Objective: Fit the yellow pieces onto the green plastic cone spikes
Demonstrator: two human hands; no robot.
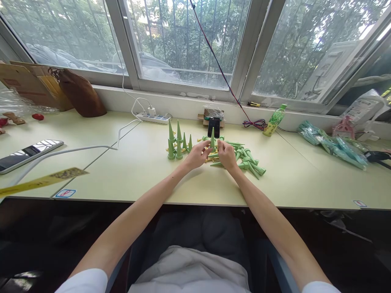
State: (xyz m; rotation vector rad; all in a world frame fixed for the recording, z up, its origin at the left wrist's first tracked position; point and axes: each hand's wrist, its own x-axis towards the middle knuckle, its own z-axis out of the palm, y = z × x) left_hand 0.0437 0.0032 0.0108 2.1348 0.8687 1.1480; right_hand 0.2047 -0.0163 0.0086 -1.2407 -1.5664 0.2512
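My left hand (197, 156) and my right hand (226, 154) meet over the pale green table (143, 171), and both pinch one upright green cone (212, 139) between their fingertips. Left of my hands, several green cones (177, 144) stand upright in a small cluster. To the right, a loose pile of green cones (249, 160) lies on its side, with small yellow parts among them.
A black phone (214, 127) stands behind the cones. A power strip (152, 118) and white cable lie at the back left, and a phone (29, 154) at the far left. A green bottle (275, 120) and teal packets (332, 144) sit to the right. Windows run behind.
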